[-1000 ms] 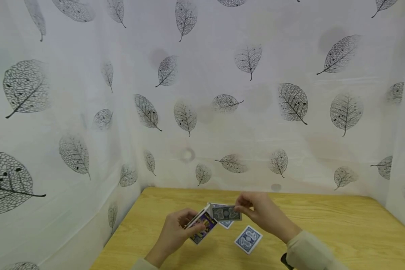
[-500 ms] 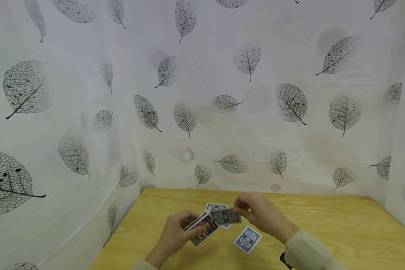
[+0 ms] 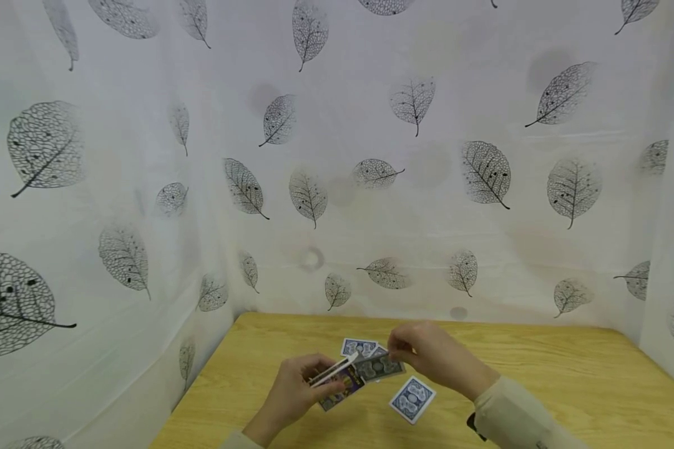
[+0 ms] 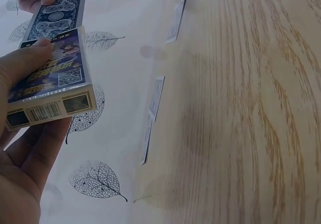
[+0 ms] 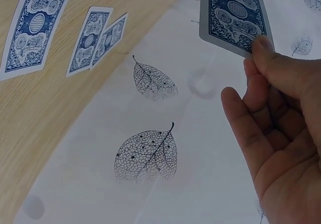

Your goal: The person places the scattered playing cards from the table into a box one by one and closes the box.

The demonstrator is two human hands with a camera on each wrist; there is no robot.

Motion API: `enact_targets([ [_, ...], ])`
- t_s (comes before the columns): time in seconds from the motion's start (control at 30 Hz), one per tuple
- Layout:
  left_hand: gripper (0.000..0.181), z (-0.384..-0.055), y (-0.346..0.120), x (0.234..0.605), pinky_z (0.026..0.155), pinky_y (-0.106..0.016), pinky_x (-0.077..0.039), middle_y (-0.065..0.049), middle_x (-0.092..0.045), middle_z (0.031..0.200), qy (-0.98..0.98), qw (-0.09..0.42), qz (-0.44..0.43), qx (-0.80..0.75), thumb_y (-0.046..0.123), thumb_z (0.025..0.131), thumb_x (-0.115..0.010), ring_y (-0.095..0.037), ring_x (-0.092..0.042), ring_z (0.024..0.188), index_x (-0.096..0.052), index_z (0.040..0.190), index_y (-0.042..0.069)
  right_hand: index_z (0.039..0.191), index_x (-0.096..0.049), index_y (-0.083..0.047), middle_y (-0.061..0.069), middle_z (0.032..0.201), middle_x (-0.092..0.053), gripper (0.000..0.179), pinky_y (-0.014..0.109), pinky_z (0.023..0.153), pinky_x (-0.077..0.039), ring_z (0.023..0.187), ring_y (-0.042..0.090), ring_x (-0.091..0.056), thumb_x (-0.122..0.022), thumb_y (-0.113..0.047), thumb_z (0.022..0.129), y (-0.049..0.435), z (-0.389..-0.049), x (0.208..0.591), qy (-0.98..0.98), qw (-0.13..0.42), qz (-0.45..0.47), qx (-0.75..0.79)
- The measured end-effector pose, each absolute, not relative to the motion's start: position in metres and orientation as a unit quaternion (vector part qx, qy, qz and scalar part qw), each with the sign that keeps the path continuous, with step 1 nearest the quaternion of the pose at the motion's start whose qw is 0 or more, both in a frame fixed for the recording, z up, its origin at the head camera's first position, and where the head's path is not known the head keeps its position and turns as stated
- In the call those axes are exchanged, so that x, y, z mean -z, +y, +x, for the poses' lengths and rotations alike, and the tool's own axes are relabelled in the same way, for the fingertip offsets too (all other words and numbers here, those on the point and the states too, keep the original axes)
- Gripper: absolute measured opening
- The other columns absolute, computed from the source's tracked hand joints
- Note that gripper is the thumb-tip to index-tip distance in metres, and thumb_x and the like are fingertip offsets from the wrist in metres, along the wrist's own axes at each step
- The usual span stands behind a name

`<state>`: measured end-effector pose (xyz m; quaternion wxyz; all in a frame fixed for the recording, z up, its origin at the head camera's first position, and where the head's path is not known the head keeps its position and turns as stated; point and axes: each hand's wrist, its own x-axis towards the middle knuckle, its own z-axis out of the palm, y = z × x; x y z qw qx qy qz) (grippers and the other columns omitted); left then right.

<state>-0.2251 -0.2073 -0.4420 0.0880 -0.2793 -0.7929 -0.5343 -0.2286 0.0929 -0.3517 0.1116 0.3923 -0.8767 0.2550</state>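
Observation:
My left hand grips a purple card box with its thumb across the printed face and its fingers beneath. The box is tilted, its flap end toward my right hand. Between thumb and index finger, my right hand pinches the outer corner of a blue-backed playing card. The card's other end sits at the mouth of the box; how deep it goes in is hidden. Both hands are above the table. Below them, a loose playing card lies back up on the wood.
Beyond the box, two overlapping playing cards lie on the wooden table. A white sheet with a leaf print hangs behind the table and along its left side. The right wrist bears a dark band.
The held card and the box's mouth end have dropped slightly, the card tilting a little. More of the two overlapping cards shows behind them. My right hand keeps its pinch.

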Motion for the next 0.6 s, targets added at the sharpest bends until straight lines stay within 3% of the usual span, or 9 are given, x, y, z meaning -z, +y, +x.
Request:
enact_targets([
  [0.6,0.02,-0.226,-0.207,0.442,0.066,-0.026,-0.065,-0.01,-0.082,0.094,-0.795,0.115,-0.261,0.535,0.023,0.089,-0.088,-0.004,-0.074,0.077,-0.078,0.103,0.013,0.089,-0.07,-0.02,-0.012,0.085,-0.075,0.018,0.019,0.071,-0.061,0.076,-0.007,-0.065,-0.086,-0.011,0.089,0.059,-0.223,0.369,-0.843,0.207,0.364,-0.338],
])
